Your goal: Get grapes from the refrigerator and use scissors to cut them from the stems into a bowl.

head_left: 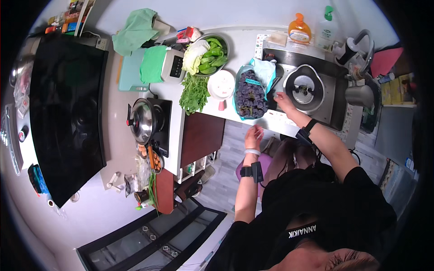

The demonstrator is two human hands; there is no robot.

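My right hand (283, 100) rests on the front left rim of the steel sink (337, 115), fingers flat, holding nothing. It lies right beside a round metal bowl (304, 88) standing in the sink. My left hand (254, 135) hovers below the counter edge with loose fingers and nothing in it, just in front of a blue bag of dark grapes (249, 94). Both wrists wear black bands.
A white bowl (221, 84), leafy greens (194, 93), a cabbage (194, 55) and a bowl of green peppers (213, 55) lie left of the grapes. A lidded pot (143, 120) sits on a cooktop. Soap bottles (299, 30), a faucet (358, 49) and a kettle (359, 95) ring the sink.
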